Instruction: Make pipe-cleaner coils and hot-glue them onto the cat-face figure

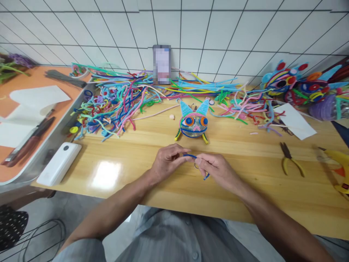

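Over the table (151,133), both hands (167,162) (215,168) pinch a blue stem (191,156).

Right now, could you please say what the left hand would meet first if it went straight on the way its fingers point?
Most likely the right hand, which grips the blue strip just ahead, though depth is unclear here.

We count two hands (167,162) at six o'clock, one central figure (194,125), one pair of pliers (286,160) at three.
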`<state>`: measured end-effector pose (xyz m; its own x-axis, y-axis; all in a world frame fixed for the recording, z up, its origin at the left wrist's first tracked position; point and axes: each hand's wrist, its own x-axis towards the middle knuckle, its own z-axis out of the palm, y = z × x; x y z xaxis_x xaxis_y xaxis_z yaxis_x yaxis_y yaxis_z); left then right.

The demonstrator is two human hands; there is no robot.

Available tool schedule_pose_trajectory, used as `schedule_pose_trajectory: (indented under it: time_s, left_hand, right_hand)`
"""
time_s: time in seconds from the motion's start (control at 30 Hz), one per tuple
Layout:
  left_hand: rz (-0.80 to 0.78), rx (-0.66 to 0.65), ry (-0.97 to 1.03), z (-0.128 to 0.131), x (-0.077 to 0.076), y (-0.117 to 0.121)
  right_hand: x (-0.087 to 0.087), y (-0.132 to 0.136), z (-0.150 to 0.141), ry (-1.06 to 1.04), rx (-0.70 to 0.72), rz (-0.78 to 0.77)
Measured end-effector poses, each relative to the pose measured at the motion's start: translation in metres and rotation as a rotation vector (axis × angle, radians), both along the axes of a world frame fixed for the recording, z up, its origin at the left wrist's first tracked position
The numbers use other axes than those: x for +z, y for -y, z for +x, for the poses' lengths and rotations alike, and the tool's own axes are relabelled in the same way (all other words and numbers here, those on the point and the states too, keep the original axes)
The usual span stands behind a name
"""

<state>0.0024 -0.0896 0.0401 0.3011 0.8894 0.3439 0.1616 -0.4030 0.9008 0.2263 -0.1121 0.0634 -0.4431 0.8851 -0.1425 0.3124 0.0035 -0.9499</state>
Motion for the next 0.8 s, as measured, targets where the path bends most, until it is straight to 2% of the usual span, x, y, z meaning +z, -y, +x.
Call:
schedule_pose_trajectory:
  time_s: [0.17,0.4,0.5,0.6,0.73,0.8]
  left_hand:
    - [-0.015,-0.091,-0.002,-0.005,0.001,0.0]
    - [-0.237,-0.14,0.065,-0.008,0.017,0.002]
    - [-0.288,-0.082,0.113,-0.01,0.017,0.0]
    - [-0.274,-0.007,0.166,-0.011,0.013,-0.002]
    - [-0.241,-0.014,0.192,-0.012,0.012,-0.001]
    - [-0.233,-0.029,0.179,-0.012,0.013,-0.001]
  right_hand:
    - [-0.002,0.0,-0.004,0.071,0.025,0.043]
    - [0.0,-0.009,0.007,0.059,0.082,0.073]
    - [0.001,-0.013,0.012,0.034,0.047,0.073]
    - [0.002,-0.014,0.013,0.038,-0.002,0.083]
    - [0.006,-0.012,0.011,0.082,0.048,0.088]
    - [0.006,-0.012,0.01,0.074,0.028,0.071]
